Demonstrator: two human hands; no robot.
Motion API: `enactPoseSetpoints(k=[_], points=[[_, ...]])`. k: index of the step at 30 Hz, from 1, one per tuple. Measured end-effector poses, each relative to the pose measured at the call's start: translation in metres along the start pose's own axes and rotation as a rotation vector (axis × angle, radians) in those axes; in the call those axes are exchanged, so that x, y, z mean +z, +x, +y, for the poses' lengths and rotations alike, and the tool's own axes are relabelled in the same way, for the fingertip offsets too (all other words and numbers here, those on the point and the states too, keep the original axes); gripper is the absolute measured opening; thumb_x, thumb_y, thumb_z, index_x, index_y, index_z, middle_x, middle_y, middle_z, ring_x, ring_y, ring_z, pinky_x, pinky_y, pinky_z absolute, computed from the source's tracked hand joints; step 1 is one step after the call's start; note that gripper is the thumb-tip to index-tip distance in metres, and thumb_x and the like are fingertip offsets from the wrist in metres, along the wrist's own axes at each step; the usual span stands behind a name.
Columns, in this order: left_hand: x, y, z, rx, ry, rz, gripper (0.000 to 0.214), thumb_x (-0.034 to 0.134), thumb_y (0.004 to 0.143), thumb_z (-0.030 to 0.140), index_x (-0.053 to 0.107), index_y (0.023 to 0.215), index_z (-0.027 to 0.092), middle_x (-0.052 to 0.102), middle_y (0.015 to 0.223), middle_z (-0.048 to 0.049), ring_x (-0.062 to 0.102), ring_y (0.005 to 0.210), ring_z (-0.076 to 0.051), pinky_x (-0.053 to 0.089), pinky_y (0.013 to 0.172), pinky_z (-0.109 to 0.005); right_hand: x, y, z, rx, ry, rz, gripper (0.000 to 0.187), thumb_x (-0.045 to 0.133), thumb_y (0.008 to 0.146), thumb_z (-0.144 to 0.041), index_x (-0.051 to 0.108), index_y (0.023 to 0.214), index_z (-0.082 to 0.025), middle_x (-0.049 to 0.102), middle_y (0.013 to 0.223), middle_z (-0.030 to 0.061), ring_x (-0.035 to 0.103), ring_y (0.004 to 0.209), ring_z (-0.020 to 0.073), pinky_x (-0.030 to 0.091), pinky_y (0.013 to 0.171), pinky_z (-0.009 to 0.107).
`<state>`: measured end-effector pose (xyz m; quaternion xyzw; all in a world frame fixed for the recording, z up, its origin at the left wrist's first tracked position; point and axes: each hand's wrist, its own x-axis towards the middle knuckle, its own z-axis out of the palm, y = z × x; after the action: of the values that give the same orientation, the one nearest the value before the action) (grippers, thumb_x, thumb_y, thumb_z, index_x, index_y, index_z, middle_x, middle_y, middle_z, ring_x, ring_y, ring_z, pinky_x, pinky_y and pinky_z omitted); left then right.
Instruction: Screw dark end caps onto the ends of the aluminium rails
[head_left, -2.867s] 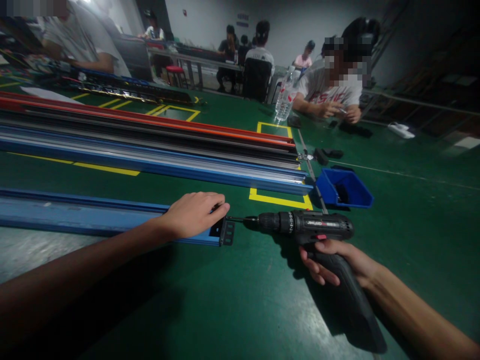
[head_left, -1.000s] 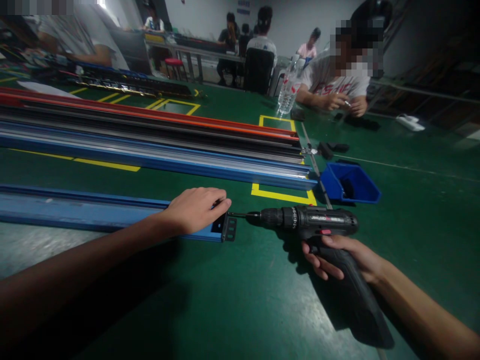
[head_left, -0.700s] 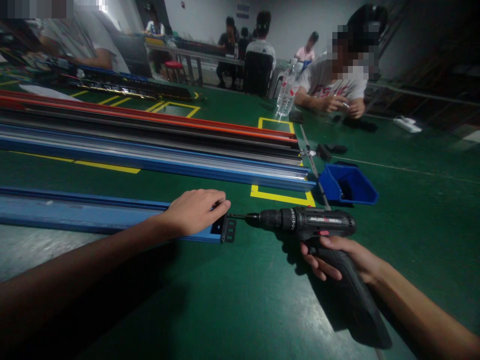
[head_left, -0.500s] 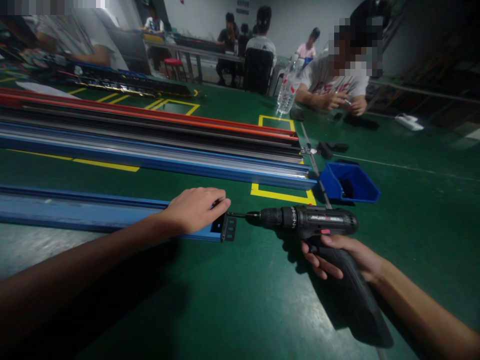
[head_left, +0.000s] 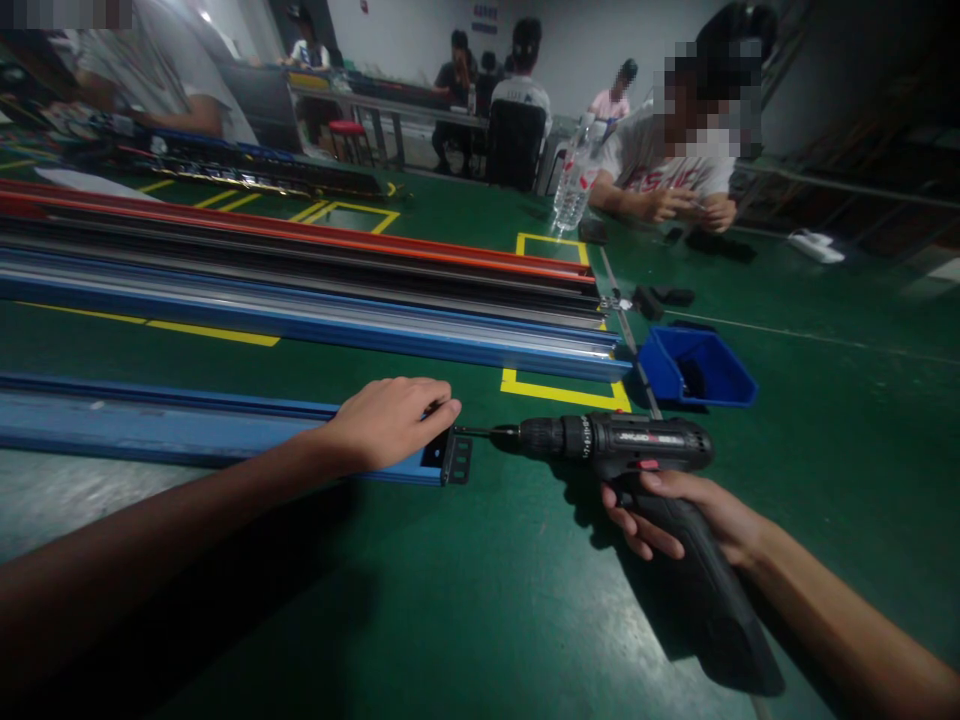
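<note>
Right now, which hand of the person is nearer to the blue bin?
The right hand: it grips the drill on the near side of the blue bin. The left hand is farther, to the bin's left, at the nearest blue rail's end.

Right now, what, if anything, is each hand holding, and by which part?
The right hand holds the black drill by its handle. The left hand lies over the nearest blue rail; any grip is hidden.

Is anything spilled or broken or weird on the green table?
Nothing looks spilled or broken. One small odd thing: the near blue rail has a pale spot, unlike the blue around it. I can't tell what made it.
</note>
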<state>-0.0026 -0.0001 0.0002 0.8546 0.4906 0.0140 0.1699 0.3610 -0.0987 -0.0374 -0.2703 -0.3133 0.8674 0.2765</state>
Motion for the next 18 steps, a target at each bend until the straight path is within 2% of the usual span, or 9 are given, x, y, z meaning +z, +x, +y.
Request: enactPoseSetpoints(k=[18], points=[[0.0013, 0.0006, -0.0007, 0.004, 0.003, 0.003, 0.042, 0.034, 0.102, 0.050, 0.056, 0.080, 0.023, 0.067, 0.086, -0.0041, 0.057, 0.073, -0.021, 0.028, 0.062, -0.032, 0.0000, 0.0002, -0.0004, 0.003, 0.012, -0.009, 0.037, 0.057, 0.102, -0.037, 0.071, 0.115, -0.004, 0.072, 0.093, 0.0106, 0.060, 0.052, 0.0043, 0.057, 0.069, 0.023]])
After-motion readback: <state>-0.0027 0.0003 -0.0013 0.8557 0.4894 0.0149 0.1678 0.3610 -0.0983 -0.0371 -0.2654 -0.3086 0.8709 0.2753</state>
